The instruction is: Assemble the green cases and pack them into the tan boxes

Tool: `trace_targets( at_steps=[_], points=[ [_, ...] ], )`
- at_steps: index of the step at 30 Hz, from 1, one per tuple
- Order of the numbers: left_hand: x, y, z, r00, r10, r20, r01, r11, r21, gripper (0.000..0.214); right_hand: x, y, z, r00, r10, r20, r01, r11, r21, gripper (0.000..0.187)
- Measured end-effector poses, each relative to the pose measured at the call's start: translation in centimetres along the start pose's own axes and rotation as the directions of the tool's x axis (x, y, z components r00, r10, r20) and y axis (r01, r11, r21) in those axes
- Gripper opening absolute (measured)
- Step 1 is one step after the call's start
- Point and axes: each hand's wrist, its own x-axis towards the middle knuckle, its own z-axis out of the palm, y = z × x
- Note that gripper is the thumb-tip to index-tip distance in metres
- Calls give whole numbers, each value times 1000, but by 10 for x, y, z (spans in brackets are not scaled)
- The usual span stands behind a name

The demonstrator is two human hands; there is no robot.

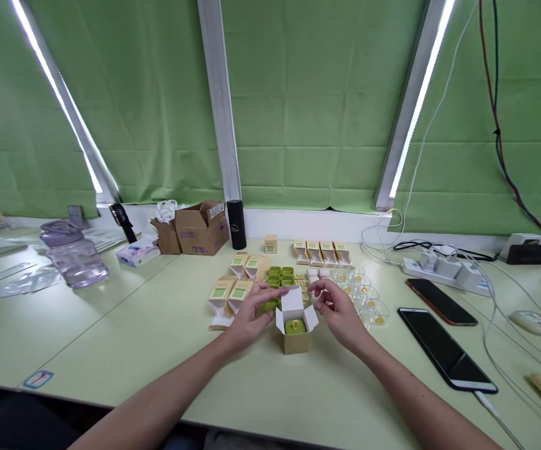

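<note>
A small brown cardboard box (pixel 297 342) stands upright near the table's front, its white flaps (pixel 292 300) raised and spread. Inside it sits a green item with a pale ring-like top (pixel 295 326). At the box's left, my left hand (pixel 252 315) has its fingers stretched out, the index fingertip at the edge of the tall back flap. On the other side, my right hand (pixel 336 309) hovers with bent fingers apart and nothing visible in them. Behind the box are several green trays (pixel 281 275), partly hidden by my left hand, and small yellowish pieces (pixel 301 281).
Flattened cartons (pixel 222 290) lie left, more cartons (pixel 321 252) behind. Clear cups (pixel 368 303) with yellow centres stand right, near phones (pixel 446 347) and a power strip (pixel 448 278). Farther left are a purple bottle (pixel 74 256), a large cardboard box (pixel 202 231) and a black cylinder (pixel 236 225).
</note>
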Motion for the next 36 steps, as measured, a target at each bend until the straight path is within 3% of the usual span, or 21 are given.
trace_targets(
  at_steps=[9, 21, 36],
  points=[
    [-5, 3, 8, 999, 31, 42, -33, 998, 53, 44, 2, 5, 5, 996, 64, 56, -76, 969, 235, 38],
    [-9, 1, 19, 999, -12, 31, 8, 993, 114, 45, 2, 5, 9, 997, 64, 52, -76, 962, 261, 46],
    [-11, -8, 24, 999, -46, 25, 46, 999, 20, 46, 2, 3, 12, 991, 118, 67, -133, 934, 331, 53]
  ],
)
